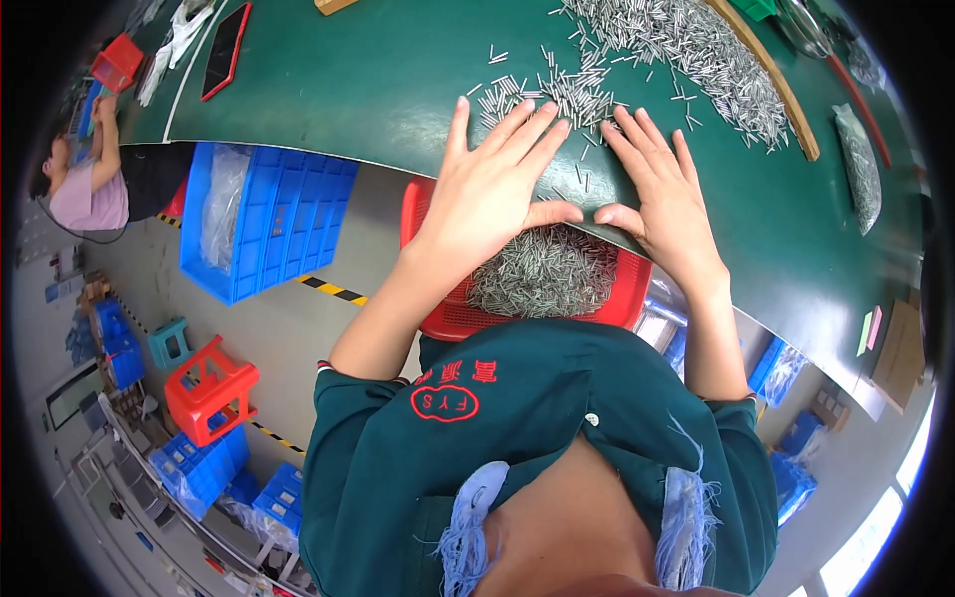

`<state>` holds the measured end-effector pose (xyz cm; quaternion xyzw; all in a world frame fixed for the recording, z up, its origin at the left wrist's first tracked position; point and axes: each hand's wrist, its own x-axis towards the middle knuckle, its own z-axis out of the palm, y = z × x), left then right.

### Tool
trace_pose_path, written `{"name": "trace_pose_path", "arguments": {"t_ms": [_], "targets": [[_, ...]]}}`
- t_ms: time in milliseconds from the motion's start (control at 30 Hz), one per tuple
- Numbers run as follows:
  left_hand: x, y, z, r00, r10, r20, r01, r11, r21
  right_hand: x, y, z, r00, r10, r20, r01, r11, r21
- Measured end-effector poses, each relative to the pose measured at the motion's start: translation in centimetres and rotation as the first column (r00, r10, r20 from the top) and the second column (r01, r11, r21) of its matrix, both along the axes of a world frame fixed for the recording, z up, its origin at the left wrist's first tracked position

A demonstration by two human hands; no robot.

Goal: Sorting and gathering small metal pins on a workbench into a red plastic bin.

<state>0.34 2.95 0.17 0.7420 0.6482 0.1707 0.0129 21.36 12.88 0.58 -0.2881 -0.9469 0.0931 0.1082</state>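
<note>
Both palms face down on the green tabletop near its front edge. My left hand has its fingers spread, the tips touching a small cluster of short metal pins. My right hand is spread too, its fingertips at the right side of that cluster. The two thumbs point toward each other, with a few loose pins between the hands. Below the table edge, against my body, a red plastic basket holds a heap of similar pins. Neither hand grips anything.
A large pin pile lies at the far right along a wooden strip. Beyond it is a filled clear bag. A red-edged phone lies far left. Blue crates and a red stool stand left; a person sits farther off.
</note>
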Motion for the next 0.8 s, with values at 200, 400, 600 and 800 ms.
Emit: {"name": "trace_pose_path", "arguments": {"t_ms": [200,400,600,800], "targets": [[0.2,0.1,-0.2,1.0,-0.013,0.012,0.012,0.999,0.051,-0.5,0.2,-0.3,0.992,-0.037,-0.122,0.029,0.998,-0.062],[-0.3,0.2,-0.4,0.999,-0.008,-0.034,0.009,0.999,0.033,0.4,0.4,-0.5,1.0,-0.014,-0.001,0.014,1.0,0.012],[0.2,1.0,-0.5,1.0,0.003,0.007,-0.004,0.997,0.08,1.9,0.5,-0.8,0.991,-0.097,-0.094,0.095,0.995,-0.027],[-0.2,0.6,-0.2,0.997,0.028,-0.065,-0.023,0.997,0.075,2.6,0.0,-1.0,0.988,-0.145,-0.051,0.146,0.989,0.007]]}}
